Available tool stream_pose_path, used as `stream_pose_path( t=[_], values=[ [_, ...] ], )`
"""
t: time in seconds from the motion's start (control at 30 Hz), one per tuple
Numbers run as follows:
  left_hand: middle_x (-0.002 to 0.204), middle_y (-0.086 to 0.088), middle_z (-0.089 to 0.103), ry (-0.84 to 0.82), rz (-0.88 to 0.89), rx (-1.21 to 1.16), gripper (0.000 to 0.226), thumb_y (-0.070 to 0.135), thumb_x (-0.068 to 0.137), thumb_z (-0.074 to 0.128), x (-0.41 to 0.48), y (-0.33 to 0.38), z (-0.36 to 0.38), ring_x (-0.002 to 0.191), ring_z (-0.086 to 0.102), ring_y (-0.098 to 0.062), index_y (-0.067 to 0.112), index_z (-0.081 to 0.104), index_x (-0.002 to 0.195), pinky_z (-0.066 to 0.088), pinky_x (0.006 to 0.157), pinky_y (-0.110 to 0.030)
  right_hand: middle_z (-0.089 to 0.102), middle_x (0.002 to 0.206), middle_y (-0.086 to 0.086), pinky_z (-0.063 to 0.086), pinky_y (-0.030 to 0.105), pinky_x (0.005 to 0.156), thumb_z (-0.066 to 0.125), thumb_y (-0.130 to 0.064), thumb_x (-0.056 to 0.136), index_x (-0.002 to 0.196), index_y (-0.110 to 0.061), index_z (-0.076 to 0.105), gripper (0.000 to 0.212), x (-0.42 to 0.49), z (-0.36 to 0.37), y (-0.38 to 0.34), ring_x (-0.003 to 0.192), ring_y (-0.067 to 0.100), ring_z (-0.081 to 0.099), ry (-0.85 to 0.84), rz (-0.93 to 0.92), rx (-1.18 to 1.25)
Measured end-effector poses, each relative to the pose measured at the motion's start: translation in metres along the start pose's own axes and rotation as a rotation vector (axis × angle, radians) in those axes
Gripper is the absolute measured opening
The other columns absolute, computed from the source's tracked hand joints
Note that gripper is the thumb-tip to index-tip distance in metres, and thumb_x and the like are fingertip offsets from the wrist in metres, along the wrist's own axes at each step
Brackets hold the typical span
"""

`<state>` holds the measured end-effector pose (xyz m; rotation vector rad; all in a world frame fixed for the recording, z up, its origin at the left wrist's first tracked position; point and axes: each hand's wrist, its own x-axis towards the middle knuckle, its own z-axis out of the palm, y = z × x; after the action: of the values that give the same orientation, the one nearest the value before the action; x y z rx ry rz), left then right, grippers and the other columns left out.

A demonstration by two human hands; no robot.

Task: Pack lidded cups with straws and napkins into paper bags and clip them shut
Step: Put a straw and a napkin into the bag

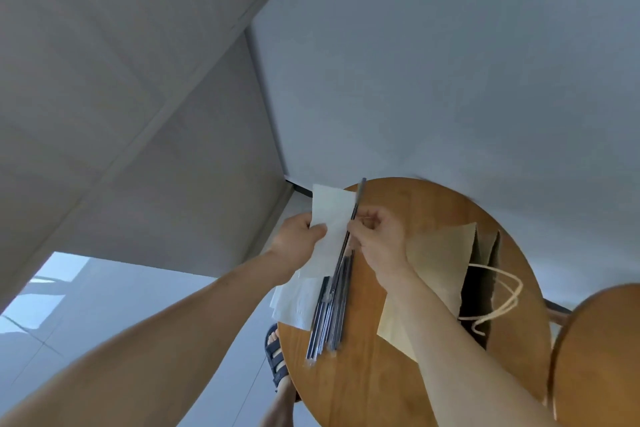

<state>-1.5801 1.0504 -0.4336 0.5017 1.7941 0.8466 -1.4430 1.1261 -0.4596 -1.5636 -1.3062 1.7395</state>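
Note:
My left hand pinches a white napkin by its edge, lifted above the round wooden table. My right hand pinches one dark wrapped straw that lies against the napkin's right side. Below them a bundle of several wrapped straws rests on the table, partly over more white napkins. A brown paper bag with cord handles lies to the right, its mouth open; my right forearm covers part of it. No cup is in view.
A second wooden round surface sits at the lower right. A sandalled foot stands on the pale tiled floor by the table's left edge. Grey walls fill the upper view.

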Motion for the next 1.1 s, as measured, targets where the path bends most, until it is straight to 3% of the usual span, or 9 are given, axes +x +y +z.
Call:
stream_pose_path(
  t=[0.17, 0.27, 0.4, 0.53, 0.6, 0.73, 0.87, 1.0, 1.1],
  values=[
    [0.105, -0.015, 0.073, -0.065, 0.089, -0.029, 0.018, 0.009, 0.093, 0.058, -0.027, 0.037, 0.001, 0.098, 0.068, -0.029, 0.01, 0.072, 0.105, 0.051, 0.095, -0.047, 0.064, 0.071, -0.003, 0.048, 0.025, 0.052, 0.076, -0.007, 0.078, 0.088, -0.024, 0.067, 0.022, -0.018, -0.011, -0.04, 0.056, 0.007, 0.059, -0.067, -0.091, -0.113],
    [0.095, 0.003, 0.076, -0.095, 0.187, 0.016, 0.015, 0.015, 0.089, 0.069, -0.043, 0.051, 0.005, 0.091, 0.071, -0.014, 0.021, 0.072, 0.103, 0.057, 0.079, -0.027, 0.066, 0.077, 0.0, 0.048, 0.025, 0.059, 0.08, -0.009, 0.076, 0.085, -0.025, 0.068, 0.022, -0.027, -0.019, -0.055, 0.06, 0.009, 0.06, -0.04, -0.124, -0.111],
    [0.084, 0.013, 0.074, -0.072, 0.273, 0.021, 0.019, 0.014, 0.085, 0.074, -0.063, 0.068, 0.015, 0.072, 0.069, 0.003, 0.022, 0.072, 0.102, 0.047, 0.058, -0.008, 0.068, 0.079, 0.0, 0.049, 0.026, 0.063, 0.087, -0.015, 0.07, 0.085, -0.021, 0.068, 0.025, -0.041, -0.035, -0.072, 0.065, 0.012, 0.061, -0.023, -0.14, -0.078],
    [0.091, 0.005, 0.076, -0.069, 0.325, -0.017, 0.022, 0.012, 0.087, 0.072, -0.081, 0.088, 0.025, 0.078, 0.072, -0.007, 0.019, 0.071, 0.107, 0.052, 0.06, -0.015, 0.063, 0.096, -0.01, 0.045, 0.019, 0.068, 0.089, -0.042, 0.065, 0.105, -0.022, 0.056, 0.055, -0.06, -0.06, -0.088, 0.087, 0.005, 0.06, 0.115, -0.169, -0.178],
    [0.092, 0.005, 0.077, -0.086, 0.353, -0.048, 0.021, 0.011, 0.088, 0.072, -0.089, 0.1, 0.031, 0.08, 0.073, -0.01, 0.02, 0.071, 0.106, 0.055, 0.061, -0.018, 0.063, 0.105, -0.009, 0.046, 0.019, 0.074, 0.086, -0.047, 0.068, 0.114, -0.024, 0.054, 0.061, -0.071, -0.074, -0.098, 0.095, 0.006, 0.06, 0.08, -0.13, -0.116],
    [0.095, 0.004, 0.077, -0.201, 0.395, -0.086, 0.022, 0.01, 0.089, 0.071, -0.102, 0.124, 0.046, 0.087, 0.074, -0.015, 0.021, 0.07, 0.108, 0.057, 0.067, -0.023, 0.076, 0.092, 0.0, 0.055, 0.029, 0.071, 0.081, -0.035, 0.078, 0.1, -0.015, 0.076, 0.031, -0.092, -0.106, -0.121, 0.082, 0.017, 0.072, -0.149, -0.092, 0.108],
    [0.099, 0.006, 0.076, -0.303, 0.445, -0.08, 0.034, 0.006, 0.087, 0.072, -0.111, 0.143, 0.065, 0.091, 0.073, -0.014, 0.026, 0.064, 0.113, 0.057, 0.07, -0.023, 0.076, 0.096, 0.005, 0.058, 0.039, 0.079, 0.08, -0.021, 0.08, 0.096, -0.012, 0.077, 0.019, -0.1, -0.134, -0.137, 0.09, 0.025, 0.073, -0.138, -0.18, 0.122],
    [0.107, 0.007, 0.072, -0.327, 0.49, -0.059, 0.048, 0.009, 0.084, 0.077, -0.113, 0.156, 0.086, 0.093, 0.072, -0.012, 0.028, 0.055, 0.123, 0.058, 0.074, -0.025, 0.076, 0.092, 0.002, 0.055, 0.023, 0.061, 0.081, -0.017, 0.078, 0.093, -0.015, 0.076, 0.016, -0.106, -0.155, -0.144, 0.083, 0.019, 0.073, -0.064, -0.25, 0.152],
    [0.105, 0.005, 0.072, -0.332, 0.471, -0.009, 0.042, 0.016, 0.083, 0.079, -0.11, 0.157, 0.099, 0.087, 0.072, -0.01, 0.031, 0.057, 0.115, 0.058, 0.07, -0.023, 0.076, 0.09, -0.001, 0.054, 0.02, 0.058, 0.08, -0.019, 0.078, 0.088, -0.021, 0.075, 0.011, -0.106, -0.172, -0.146, 0.08, 0.015, 0.073, 0.028, -0.304, 0.152]
  ],
)
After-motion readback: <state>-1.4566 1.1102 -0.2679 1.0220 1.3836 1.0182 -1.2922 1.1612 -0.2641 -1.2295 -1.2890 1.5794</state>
